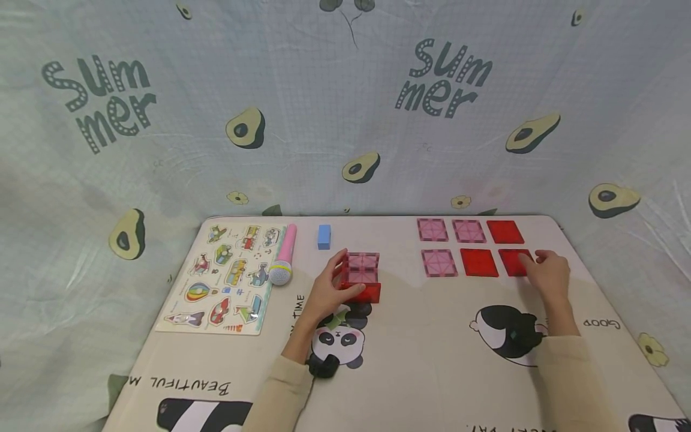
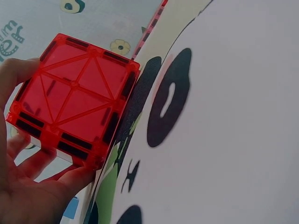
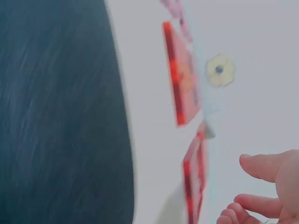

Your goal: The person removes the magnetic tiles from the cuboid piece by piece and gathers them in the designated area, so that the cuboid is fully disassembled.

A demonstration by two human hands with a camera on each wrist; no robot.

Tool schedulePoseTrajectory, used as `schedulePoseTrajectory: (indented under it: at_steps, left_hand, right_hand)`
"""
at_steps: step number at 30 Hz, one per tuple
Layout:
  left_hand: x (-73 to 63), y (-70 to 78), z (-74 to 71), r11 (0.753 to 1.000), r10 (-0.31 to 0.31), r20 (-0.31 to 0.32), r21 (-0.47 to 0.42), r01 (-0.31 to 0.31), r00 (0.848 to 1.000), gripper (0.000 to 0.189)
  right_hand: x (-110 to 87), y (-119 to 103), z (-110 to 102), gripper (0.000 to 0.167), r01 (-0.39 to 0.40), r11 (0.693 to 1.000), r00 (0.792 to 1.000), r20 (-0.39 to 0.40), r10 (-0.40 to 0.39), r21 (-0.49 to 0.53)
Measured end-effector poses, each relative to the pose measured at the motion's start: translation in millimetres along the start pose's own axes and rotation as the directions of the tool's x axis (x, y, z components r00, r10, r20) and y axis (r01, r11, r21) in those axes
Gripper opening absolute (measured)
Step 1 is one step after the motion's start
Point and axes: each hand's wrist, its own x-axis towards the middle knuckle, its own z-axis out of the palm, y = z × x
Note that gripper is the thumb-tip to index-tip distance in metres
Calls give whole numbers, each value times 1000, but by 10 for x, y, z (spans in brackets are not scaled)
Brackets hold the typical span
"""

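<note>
My left hand [image 1: 325,295] holds a small box built of magnetic tiles [image 1: 369,293], fingers at its left side and thumb at the front. In the left wrist view the box shows a red see-through face [image 2: 74,91] with dark magnets along its edges. Pink tile panels show behind the red front in the head view. My right hand [image 1: 549,277] is over the right end of the front row, its fingertips at a red magnetic tile [image 1: 511,263]. In the right wrist view its thumb and fingers [image 3: 261,168] stand apart with nothing between them.
Loose tiles lie in two rows at the back right: pink tiles [image 1: 439,263] and red tiles [image 1: 479,263]. A blue block [image 1: 324,236], a pink toy microphone [image 1: 284,258] and a picture puzzle board [image 1: 216,282] lie to the left. A printed cloth [image 1: 302,108] hangs behind the table.
</note>
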Motion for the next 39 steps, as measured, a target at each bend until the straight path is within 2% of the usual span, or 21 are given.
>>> schedulePoseTrajectory:
  at_steps: [4, 7, 8, 11, 14, 17, 23, 30, 39]
  left_hand:
    - [4, 0, 1, 1000, 5, 3, 9, -5, 1000, 89]
    - [7, 0, 1, 1000, 14, 3, 22, -14, 1000, 89]
    - [6, 0, 1, 1000, 18, 2, 25, -18, 1000, 88]
    - [6, 2, 1, 999, 29, -2, 33, -29, 1000, 83]
    - [3, 4, 3, 999, 37, -11, 30, -37, 999, 68]
    - [0, 5, 5, 999, 35, -29, 38, -34, 999, 54]
    - [1, 0, -2, 995, 39, -68, 98, -32, 997, 47]
    - [10, -15, -26, 994, 32, -70, 104, -25, 997, 47]
    - [-6, 7, -46, 995, 40, -56, 98, -35, 998, 48]
  right_hand:
    - [200, 162, 134, 72, 98, 995, 994, -46, -98, -12]
    - [216, 166, 182, 77, 148, 989, 987, -63, -148, -2]
    - [179, 130, 188, 76, 157, 988, 985, -72, -157, -6]
    - [-105, -172, 106, 69, 147, 988, 988, -62, -144, 41]
    - [-333, -402, 49, 64, 171, 984, 984, -56, -168, 45]
    - [-476, -539, 23, 62, 214, 976, 976, -49, -212, 42]
    - [-606, -666, 53, 61, 308, 949, 951, -57, -305, 62]
    - [-743, -796, 149, 59, 411, 908, 912, -61, -407, 84]
    - [-933, -973, 323, 56, 466, 871, 884, -46, -464, 157]
